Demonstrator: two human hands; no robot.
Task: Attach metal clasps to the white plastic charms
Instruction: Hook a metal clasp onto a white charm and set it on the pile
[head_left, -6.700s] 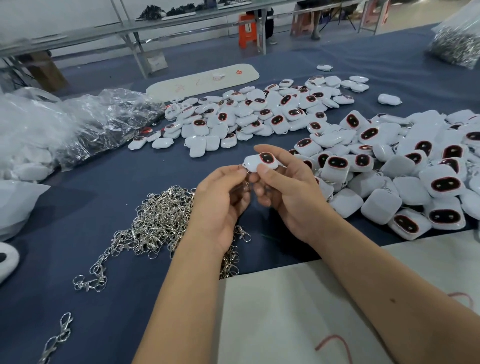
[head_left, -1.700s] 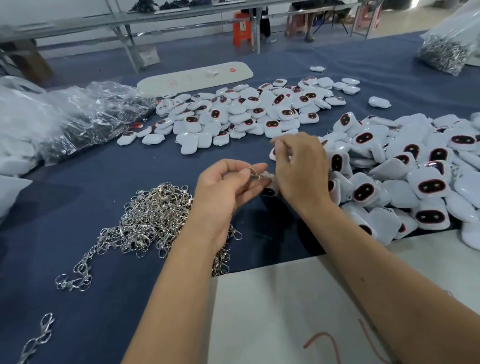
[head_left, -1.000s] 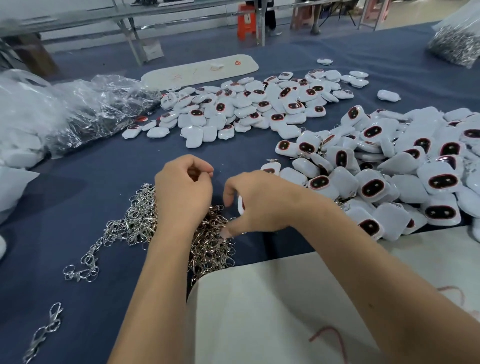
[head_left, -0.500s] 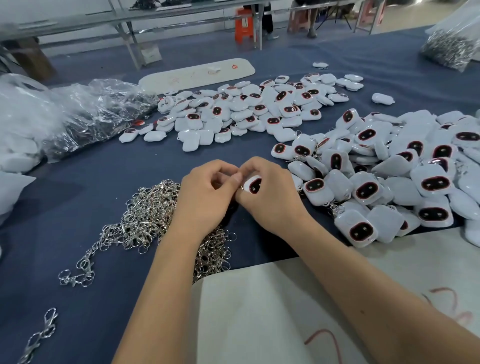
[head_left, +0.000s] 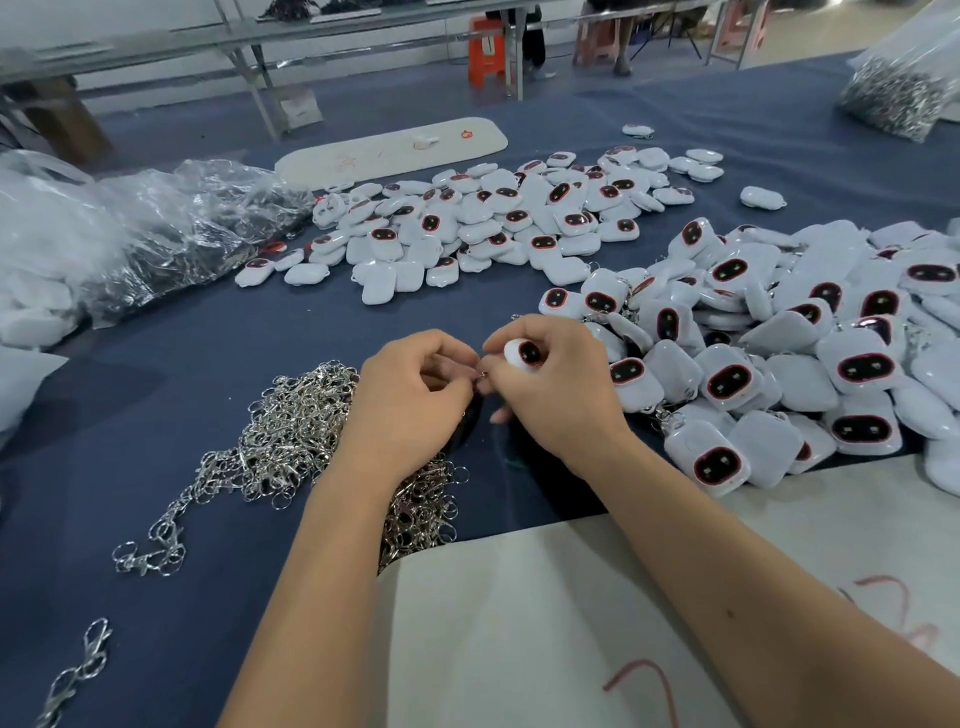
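Since half a second back, your hands barely shifted, still joined above the worktop (head_left: 156, 395). Left hand (head_left: 410, 395) pinches a clasp (head_left: 482, 370); right hand (head_left: 556, 384) grips a white charm (head_left: 523, 353). Clasp pile (head_left: 291, 436) sits left, charm heap (head_left: 779, 338) right, further charms (head_left: 493, 218) beyond.

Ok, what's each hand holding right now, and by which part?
The right hand holds a white charm by its body. The left hand pinches a small metal clasp at the charm's edge; which part cannot be told.
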